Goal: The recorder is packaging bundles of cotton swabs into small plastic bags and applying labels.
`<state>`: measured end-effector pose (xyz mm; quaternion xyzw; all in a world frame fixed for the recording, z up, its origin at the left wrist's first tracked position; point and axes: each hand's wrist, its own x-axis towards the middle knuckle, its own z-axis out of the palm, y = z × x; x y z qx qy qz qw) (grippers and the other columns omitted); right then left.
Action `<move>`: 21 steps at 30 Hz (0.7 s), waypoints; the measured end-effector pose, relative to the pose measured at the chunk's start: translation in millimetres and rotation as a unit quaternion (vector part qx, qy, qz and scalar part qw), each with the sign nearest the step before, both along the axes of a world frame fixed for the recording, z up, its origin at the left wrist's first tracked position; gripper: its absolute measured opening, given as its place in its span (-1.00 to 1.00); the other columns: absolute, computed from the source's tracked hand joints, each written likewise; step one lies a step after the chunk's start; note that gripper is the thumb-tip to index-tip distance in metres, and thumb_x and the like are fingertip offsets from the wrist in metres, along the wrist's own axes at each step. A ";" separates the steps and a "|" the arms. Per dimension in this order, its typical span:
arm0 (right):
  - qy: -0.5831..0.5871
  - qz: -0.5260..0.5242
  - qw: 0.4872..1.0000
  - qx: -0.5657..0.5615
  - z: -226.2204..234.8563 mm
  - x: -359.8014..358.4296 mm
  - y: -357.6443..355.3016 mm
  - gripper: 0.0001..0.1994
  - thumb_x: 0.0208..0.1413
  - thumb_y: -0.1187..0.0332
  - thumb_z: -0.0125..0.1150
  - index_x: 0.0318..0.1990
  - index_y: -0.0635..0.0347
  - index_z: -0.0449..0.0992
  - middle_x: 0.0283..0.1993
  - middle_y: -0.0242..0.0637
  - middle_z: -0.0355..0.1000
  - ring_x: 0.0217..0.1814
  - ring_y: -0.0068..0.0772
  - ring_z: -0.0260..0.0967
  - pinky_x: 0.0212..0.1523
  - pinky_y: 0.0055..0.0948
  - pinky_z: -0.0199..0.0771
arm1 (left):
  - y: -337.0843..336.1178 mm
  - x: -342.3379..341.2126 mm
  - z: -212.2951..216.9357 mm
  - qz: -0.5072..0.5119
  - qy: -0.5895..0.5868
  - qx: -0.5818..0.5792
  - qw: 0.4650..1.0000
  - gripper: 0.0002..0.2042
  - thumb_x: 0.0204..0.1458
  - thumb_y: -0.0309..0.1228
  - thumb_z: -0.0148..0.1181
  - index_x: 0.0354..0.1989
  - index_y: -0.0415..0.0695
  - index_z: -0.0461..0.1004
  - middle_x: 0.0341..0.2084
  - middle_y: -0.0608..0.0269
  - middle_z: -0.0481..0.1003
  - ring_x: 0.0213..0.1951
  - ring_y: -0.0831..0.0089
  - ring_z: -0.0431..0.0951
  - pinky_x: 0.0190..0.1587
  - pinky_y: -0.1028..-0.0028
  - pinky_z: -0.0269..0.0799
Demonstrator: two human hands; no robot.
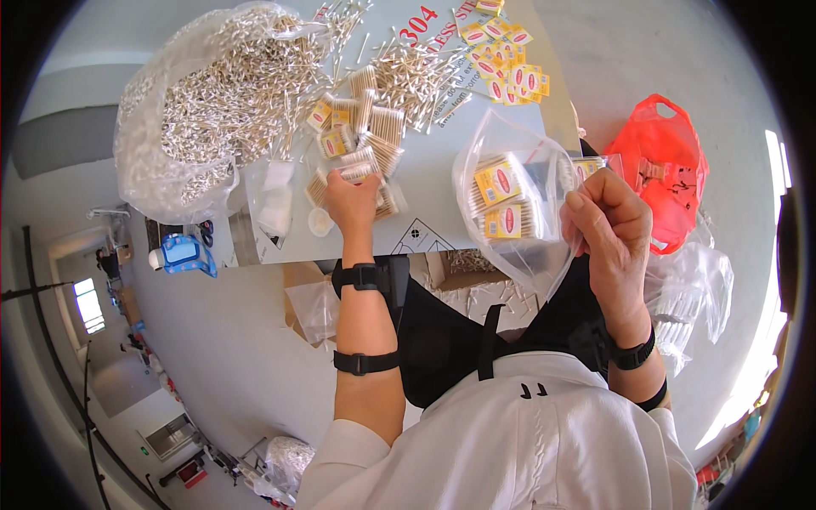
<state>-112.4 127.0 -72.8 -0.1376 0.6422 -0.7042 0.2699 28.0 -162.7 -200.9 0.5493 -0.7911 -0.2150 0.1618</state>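
My left hand is at the near side of a heap of small clear packs of cotton swabs, its fingers closed around one pack at the heap's edge. Several of these packs carry yellow labels. My right hand pinches the rim of a clear plastic bag, holding it at the table's near right edge. Inside the bag lie packs with yellow-and-red labels. Another labelled pack shows just behind my right fingers; whether it is in the bag I cannot tell.
A large clear bag of loose cotton swabs spills across the table. Yellow cards lie at the far right. A red plastic bag and a clear bag of swabs are right of the table. A blue packet sits left.
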 end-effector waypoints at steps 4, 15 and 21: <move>0.000 -0.004 1.000 0.003 -1.4 -1.9 2.7 -0.81 0.15 0.43 0.10 -0.49 0.25 0.34 -0.63 -0.50 0.30 -0.66 -0.85 0.06 -0.64 -0.76 0.05 | 7.5 2.5 16.4 0.044 0.159 -0.016 0.986 -0.60 -0.36 -0.41 0.36 -0.26 -0.22 0.44 -0.32 0.10 0.52 -0.29 0.19 0.53 -0.22 0.33 0.43; -0.007 -0.010 1.000 0.004 -0.2 -3.9 5.5 -0.81 0.14 0.43 0.11 -0.49 0.25 0.34 -0.63 -0.50 0.30 -0.66 -0.85 0.08 -0.64 -0.76 0.06 | -21.2 -12.0 72.8 -0.512 -0.220 -0.226 0.799 -0.68 -0.18 -0.63 0.07 -0.21 0.00 0.47 -0.40 0.36 0.41 -0.16 0.35 0.35 0.03 0.26 0.12; -0.011 -0.006 1.000 -0.003 1.1 -3.8 4.8 -0.82 0.14 0.43 0.12 -0.49 0.26 0.35 -0.62 -0.50 0.31 -0.65 -0.85 0.09 -0.64 -0.76 0.07 | -24.2 -7.4 43.5 -0.595 -0.259 -0.292 0.702 -0.68 -0.08 -0.50 0.03 -0.09 0.07 0.43 -0.38 0.37 0.34 -0.15 0.39 0.34 0.06 0.26 0.13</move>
